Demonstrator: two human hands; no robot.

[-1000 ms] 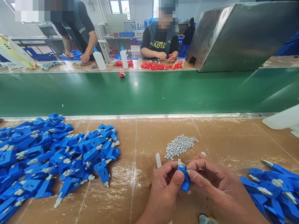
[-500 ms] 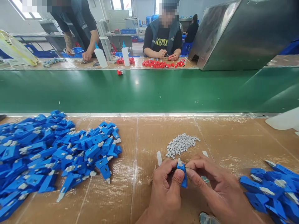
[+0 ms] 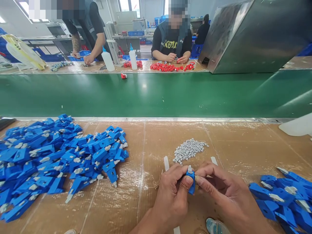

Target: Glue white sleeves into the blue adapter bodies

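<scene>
My left hand pinches a small blue plastic part between thumb and fingers. A light grey tip sticks up from the part's top end. At its right side, my right hand is closed with thumb and forefinger pressed together, touching the part's edge. Whatever sits between those right fingertips is too small or hidden to make out. Just beyond the hands lies a pile of small grey pieces.
Blue parts with grey tips form a large heap at left and a smaller heap at right. A green conveyor belt crosses ahead. Across it, two co-workers handle parts near red pieces and white bottles. A metal housing stands far right.
The view has shifted slightly. Both hands stay at the blue part, which has turned a little, so its grey tip shows more.
</scene>
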